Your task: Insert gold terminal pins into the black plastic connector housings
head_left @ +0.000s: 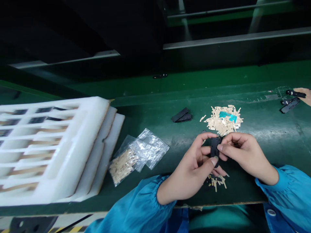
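Pinching black piece with left hand and right hand near front edge of bench; best pressed gently, squarely.

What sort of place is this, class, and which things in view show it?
Probably a factory or workshop bench, judging by the stacked white foam trays, the clear plastic bag of small beige parts, and the loose pile of flat beige pieces.

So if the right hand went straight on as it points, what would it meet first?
Probably the black part in the left hand; the right hand seems against it, though contact is partly hidden.
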### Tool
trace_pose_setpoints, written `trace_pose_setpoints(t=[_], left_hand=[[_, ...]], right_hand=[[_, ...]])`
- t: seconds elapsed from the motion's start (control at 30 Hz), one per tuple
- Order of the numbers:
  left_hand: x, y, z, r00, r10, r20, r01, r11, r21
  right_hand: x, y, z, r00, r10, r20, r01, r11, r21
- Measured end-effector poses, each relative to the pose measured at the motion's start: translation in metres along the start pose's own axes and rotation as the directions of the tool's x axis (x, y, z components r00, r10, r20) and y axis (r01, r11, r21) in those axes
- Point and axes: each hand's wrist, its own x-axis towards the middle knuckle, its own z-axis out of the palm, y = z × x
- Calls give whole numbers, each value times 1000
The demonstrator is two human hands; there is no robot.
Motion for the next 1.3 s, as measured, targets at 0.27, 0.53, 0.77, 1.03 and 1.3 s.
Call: trace_pose_setpoints(t=[0.27, 0.53, 0.77, 1.03, 1.3], left_hand=[[0, 0, 1, 1000, 2, -6, -2, 1000, -2], [0, 2, 2, 1000, -7, -22, 7, 1000, -5], [2, 1, -3, 1000, -4, -29, 4, 1000, 22], [2, 7, -7, 990, -17, -143, 26, 998, 62], [4, 9, -9, 982, -6, -191, 26, 994, 102]], right_hand=[[-2, 2, 2, 998, -17, -62, 14, 999, -42], [-3, 11, 0, 996, -39, -82, 28, 991, -128], [-4, 5, -3, 995, -67, -74, 49, 974, -220], [39, -92, -100, 927, -275, -254, 72, 796, -601], [177, -119, -215, 675, -228, -702, -494, 567, -659]])
